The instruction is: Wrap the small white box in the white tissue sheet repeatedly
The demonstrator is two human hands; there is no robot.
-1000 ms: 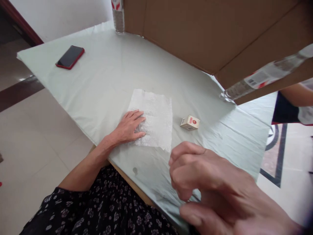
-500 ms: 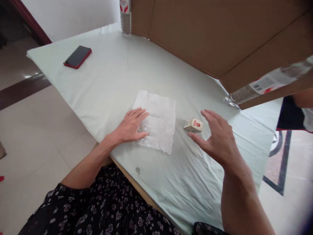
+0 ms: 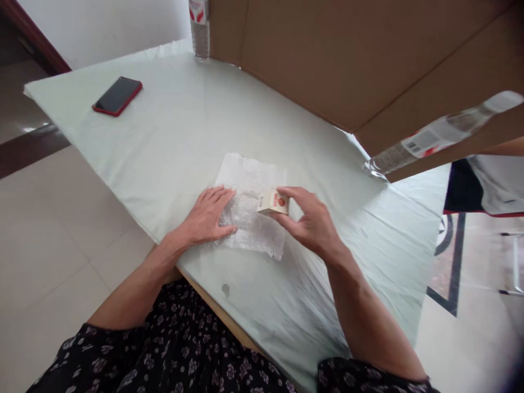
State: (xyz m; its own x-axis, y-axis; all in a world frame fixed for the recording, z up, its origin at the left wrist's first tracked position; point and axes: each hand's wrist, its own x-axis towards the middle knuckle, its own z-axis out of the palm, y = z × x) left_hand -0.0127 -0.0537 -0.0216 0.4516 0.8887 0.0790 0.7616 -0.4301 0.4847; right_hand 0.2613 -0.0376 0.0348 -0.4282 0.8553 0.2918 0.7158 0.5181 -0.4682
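Note:
A sheet of bubble wrap [image 3: 254,232] lies flat on the pale green tablecloth. My left hand [image 3: 208,215] rests on its left edge with the fingers spread. In my right hand [image 3: 307,218] a small cream box [image 3: 272,202] with red print is pinched between thumb and fingers. The box is over the right part of the bubble wrap; whether it touches the sheet I cannot tell.
A phone in a red case [image 3: 118,96] lies at the far left of the table. A large cardboard panel [image 3: 327,60] stands along the back, with an upright plastic bottle [image 3: 200,33] at its left end and a tilted bottle [image 3: 434,139] at its right.
My right hand has closed on the small box and carried it left, from beside the bubble wrap to over it. My left hand stays on the sheet.

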